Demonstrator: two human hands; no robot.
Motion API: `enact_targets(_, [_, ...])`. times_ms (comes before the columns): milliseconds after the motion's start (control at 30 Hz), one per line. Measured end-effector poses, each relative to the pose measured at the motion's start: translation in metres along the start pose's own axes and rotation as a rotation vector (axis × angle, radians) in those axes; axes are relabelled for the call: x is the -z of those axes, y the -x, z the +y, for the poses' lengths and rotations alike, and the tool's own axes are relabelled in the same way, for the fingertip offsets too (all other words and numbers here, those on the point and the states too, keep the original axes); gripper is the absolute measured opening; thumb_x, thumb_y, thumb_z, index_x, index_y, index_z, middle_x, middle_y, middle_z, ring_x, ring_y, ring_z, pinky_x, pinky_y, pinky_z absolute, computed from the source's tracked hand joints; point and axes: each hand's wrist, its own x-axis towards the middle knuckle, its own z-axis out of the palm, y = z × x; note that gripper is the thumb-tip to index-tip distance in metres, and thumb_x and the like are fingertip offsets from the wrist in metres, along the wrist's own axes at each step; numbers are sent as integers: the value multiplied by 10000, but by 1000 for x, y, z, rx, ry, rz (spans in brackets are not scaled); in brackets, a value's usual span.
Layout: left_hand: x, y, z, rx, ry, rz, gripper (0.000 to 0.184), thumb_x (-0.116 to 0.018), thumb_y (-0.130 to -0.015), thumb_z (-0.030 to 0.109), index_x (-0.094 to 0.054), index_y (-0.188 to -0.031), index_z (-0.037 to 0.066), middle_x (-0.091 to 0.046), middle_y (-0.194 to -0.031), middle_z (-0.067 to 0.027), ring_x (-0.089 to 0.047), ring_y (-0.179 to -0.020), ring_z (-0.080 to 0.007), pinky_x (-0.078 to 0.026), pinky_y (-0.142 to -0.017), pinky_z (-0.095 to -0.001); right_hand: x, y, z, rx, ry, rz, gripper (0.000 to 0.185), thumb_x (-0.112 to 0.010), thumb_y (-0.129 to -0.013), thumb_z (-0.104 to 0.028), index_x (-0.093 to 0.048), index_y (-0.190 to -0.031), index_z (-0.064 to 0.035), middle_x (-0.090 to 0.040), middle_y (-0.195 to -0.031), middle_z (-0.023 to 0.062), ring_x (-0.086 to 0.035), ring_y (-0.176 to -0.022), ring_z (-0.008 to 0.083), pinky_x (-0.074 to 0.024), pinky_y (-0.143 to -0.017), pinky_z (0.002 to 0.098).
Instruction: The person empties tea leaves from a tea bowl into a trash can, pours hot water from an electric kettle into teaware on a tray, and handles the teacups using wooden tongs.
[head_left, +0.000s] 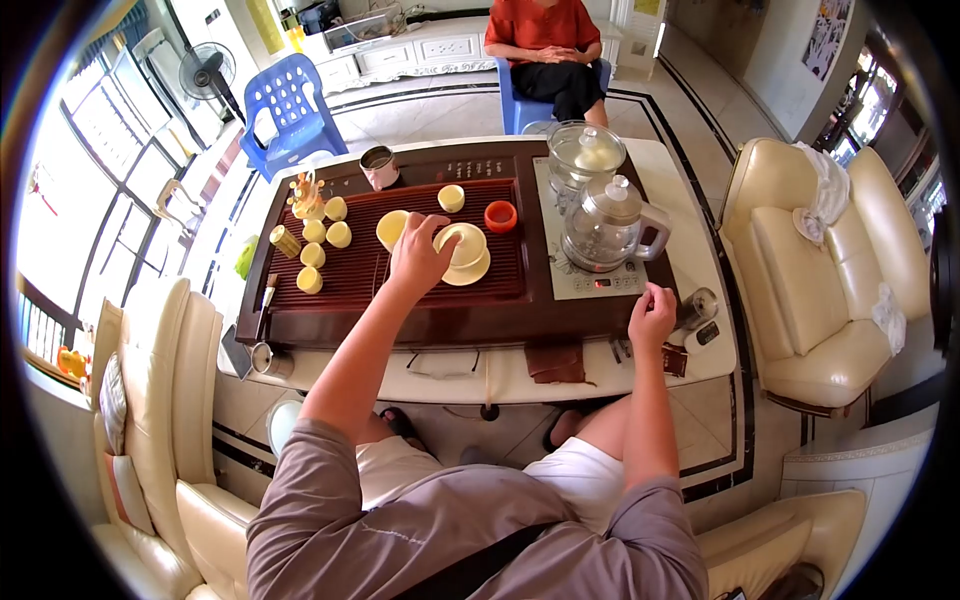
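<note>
Parting left thumb and fingers of my left hand [448,231], cannot tell if pinching; bowl [468,262] sitting at three o'clock, pitcher [391,231] ten, red cup [500,217] two. Curling right hand [652,314] by stove [572,286], closure unclear; kettle [598,235] standing at eleven.

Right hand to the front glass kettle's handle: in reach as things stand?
Likely yes. The right hand is just off the heating panel's near right corner, and nothing visible stands between it and the kettle handle.
</note>
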Motion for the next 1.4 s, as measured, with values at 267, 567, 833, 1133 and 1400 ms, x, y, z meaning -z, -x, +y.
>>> enact_targets(267, [-2,-9,9,45,-61,-237,297,-738,-820,248,-706,-1068,86,-619,-992,-158,-605,-988,-349,-493,-877,-438,2,-1,0,16,2,-2,130,-578,-844,-28,-652,-952,-26,-538,-779,105,-544,-735,297,-449,-668,410])
enact_targets(567, [-9,-6,2,91,85,-119,255,-724,-841,191,-676,-1012,7,-679,-856,-133,-646,-788,-268,-523,-757,-383,1,-4,-4,-32,-40,19,119,-615,-848,-52,-657,-957,-30,-527,-762,84,-534,-690,263,-445,-636,386])
enact_targets(833, [-15,46,-31,437,805,183,254,-617,-989,154,-615,-1144,-47,-693,-923,-38,-628,-805,-94,-500,-724,-235,-6,-64,-2,-358,-537,76,424,-618,-986,-279,-553,-1264,36,-605,-1160,138,-591,-1016,202,-471,-887,318])
enact_targets(1133, [-27,92,-46,470,1225,313,222,-603,-997,157,-623,-1128,-21,-678,-885,-21,-587,-757,-57,-444,-656,-194,-27,-134,-3,-487,-643,-99,512,-519,-1011,-457,-602,-817,10,-576,-800,40,-503,-784,146,-417,-741,315])
enact_targets(1400, [-30,99,-54,501,1428,264,189,-582,-1003,163,-631,-1094,4,-670,-943,-24,-554,-753,-73,-451,-690,-227,-29,-147,6,-631,-762,-323,480,-592,-961,-462,-674,-817,-11,-601,-654,53,-555,-584,144,-436,-585,296])
